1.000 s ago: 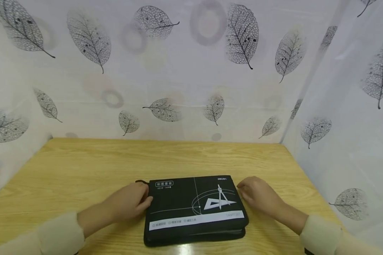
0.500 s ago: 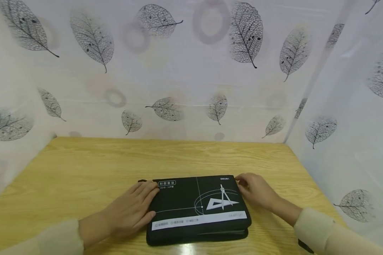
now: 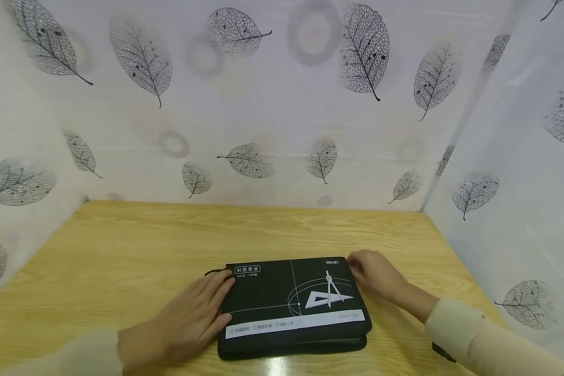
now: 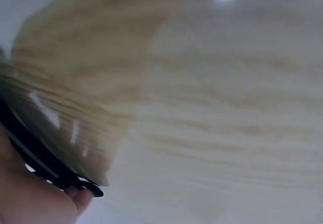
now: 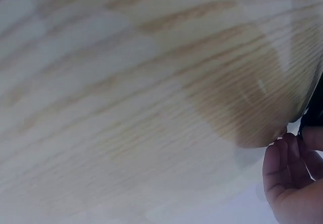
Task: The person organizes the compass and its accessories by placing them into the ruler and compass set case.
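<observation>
A black drafting set case [image 3: 272, 292], printed with a compass and a set square, lies flat on the wooden table. My left hand [image 3: 192, 316] rests on its left edge, fingers nearly straight and thumb on the lid. A short black strap [image 4: 91, 187] pokes out by those fingertips in the left wrist view. At the far right corner, my right hand [image 3: 380, 277] has its fingers curled in and pinches the case's edge. The right wrist view shows that thumb and the fingertips [image 5: 288, 142] meeting at the black edge; exactly what lies between them is hidden.
Bare wood of the table [image 3: 244, 224] stretches behind the case and to both sides. White sheeting [image 3: 272, 104] with a leaf print hangs along the back and the sides. A dark band [image 3: 444, 352] shows under the right sleeve.
My left hand has spread from a curled hold beside the case to lying over its left edge. My right hand has come in against the far right corner. The case looks still.
</observation>
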A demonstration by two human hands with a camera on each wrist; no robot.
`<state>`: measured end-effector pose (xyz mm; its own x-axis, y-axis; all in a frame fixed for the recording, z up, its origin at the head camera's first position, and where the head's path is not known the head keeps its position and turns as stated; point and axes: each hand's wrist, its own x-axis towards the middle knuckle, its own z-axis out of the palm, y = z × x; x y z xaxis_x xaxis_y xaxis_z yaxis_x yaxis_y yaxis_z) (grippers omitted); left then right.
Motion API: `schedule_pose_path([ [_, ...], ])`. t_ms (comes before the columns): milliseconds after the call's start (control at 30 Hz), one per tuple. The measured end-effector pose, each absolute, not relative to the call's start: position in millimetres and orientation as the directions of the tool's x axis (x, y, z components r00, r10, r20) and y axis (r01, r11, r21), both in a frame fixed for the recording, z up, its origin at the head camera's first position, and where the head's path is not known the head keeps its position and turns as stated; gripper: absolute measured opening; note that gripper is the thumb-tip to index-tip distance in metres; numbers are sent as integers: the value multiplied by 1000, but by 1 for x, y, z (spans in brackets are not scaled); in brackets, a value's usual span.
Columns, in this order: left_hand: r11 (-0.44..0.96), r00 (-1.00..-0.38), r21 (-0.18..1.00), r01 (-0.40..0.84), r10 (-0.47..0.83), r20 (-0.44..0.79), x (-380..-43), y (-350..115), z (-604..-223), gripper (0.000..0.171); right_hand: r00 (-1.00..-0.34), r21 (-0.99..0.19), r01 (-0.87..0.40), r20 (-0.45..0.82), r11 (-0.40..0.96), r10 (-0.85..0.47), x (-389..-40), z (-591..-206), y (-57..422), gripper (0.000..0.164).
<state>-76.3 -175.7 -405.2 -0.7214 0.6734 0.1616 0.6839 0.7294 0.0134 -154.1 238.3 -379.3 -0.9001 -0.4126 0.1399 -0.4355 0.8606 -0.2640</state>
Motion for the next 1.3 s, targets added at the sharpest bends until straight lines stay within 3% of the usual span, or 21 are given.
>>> schedule_pose_path([
  [167, 752, -743, 31, 658, 642, 188, -70, -174, -404, 62, -893, -233, -450, 152, 862, -425, -158, -382, 239, 6],
  [467, 745, -747, 57, 664, 657, 104, -70, -173, -403, 64, -872, -135, -488, 122, 863, -474, -158, -378, 237, 13],
  [667, 753, -753, 51, 656, 650, 102, -69, -173, -402, 64, -824, -16, -552, 163, 834, -542, -151, -375, 239, 17],
  [967, 754, -756, 70, 653, 654, 14, -72, -175, -396, 66, -746, 6, -652, 172, 758, -643, -144, -375, 249, 19],
  [1100, 755, -757, 66, 653, 654, 0, -74, -176, -394, 67, -743, -92, -666, 173, 740, -647, -147, -373, 251, 19],
  [1300, 751, -751, 72, 657, 660, -32, -75, -175, -392, 68, -824, -241, -566, 122, 789, -553, -152, -371, 250, 18],
])
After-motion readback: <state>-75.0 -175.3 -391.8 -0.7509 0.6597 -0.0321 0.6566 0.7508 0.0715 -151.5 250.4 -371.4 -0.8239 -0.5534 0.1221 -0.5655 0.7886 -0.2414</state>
